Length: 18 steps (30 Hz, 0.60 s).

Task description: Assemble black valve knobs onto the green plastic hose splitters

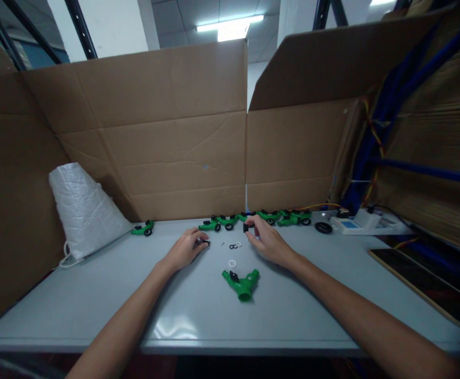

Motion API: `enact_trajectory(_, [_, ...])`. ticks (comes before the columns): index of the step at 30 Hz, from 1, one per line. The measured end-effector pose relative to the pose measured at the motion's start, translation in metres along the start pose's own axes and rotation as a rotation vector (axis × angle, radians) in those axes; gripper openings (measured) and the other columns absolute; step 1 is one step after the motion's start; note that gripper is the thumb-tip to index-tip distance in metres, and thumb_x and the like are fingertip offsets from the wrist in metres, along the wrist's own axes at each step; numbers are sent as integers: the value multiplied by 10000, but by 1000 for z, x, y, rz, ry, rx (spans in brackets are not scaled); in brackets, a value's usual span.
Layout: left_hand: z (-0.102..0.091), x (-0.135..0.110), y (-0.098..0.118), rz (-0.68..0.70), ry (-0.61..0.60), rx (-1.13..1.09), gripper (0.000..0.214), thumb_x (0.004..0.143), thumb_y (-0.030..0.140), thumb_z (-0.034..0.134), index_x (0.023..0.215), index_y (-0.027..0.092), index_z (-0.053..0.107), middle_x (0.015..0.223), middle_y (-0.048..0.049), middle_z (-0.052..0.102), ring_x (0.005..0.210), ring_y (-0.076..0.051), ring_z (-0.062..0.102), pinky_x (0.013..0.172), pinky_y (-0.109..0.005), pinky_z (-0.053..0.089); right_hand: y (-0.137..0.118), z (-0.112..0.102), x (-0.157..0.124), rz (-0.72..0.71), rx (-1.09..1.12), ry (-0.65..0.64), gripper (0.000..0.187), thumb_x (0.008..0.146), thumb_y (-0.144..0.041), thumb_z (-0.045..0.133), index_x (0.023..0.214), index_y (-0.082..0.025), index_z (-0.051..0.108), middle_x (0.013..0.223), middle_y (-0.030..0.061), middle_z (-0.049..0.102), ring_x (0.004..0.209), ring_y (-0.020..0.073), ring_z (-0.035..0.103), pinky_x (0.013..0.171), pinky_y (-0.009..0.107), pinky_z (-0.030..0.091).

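Observation:
My left hand (pixel 186 249) rests on the grey table (pixel 198 316) with its fingertips pinched on a small black part (pixel 206 242). My right hand (pixel 267 242) is raised a little, thumb and forefinger pinching another small black part (pixel 246 227). Between the hands lie a few small black and white rings (pixel 234 246) and one white ring (pixel 232 263). Nearer to me lies a green Y-shaped plastic fitting (pixel 242 282) with a black knob on its left arm.
A row of several green fittings (pixel 261 217) lines the table's back edge, one more (pixel 143 228) apart at the left. A white woven bag (pixel 83 208) stands at left. Cardboard walls surround the table. A black ring (pixel 323 227), white device (pixel 358 222) and dark board (pixel 427 281) lie at right.

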<state>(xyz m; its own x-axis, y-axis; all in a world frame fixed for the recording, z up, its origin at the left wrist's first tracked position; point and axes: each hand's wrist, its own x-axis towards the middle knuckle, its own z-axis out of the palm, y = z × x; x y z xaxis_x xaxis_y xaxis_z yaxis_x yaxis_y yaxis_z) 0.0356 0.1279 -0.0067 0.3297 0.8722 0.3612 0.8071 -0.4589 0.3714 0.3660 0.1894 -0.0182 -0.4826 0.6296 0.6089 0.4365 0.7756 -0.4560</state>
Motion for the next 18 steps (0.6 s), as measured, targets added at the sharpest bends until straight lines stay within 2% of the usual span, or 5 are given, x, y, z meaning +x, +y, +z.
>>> enact_trajectory(12, [1, 0, -2, -15, 2, -8, 258, 1034, 432, 619, 1154, 235, 735, 1156, -96, 670, 1015, -259, 672, 912, -371, 543, 8, 3, 1, -66, 15, 45, 233, 930, -189, 594, 1151, -249, 555, 1112, 75, 632, 973, 255, 614, 861, 376, 508])
enact_trajectory(18, [1, 0, -1, -10, 5, -10, 275, 1037, 448, 614, 1159, 232, 733, 1165, -96, 669, 1015, -257, 673, 911, -369, 541, 3, 1, 1, -55, 12, 31, 196, 958, -224, 595, 1152, -248, 579, 1120, 80, 649, 1002, 259, 625, 843, 361, 505])
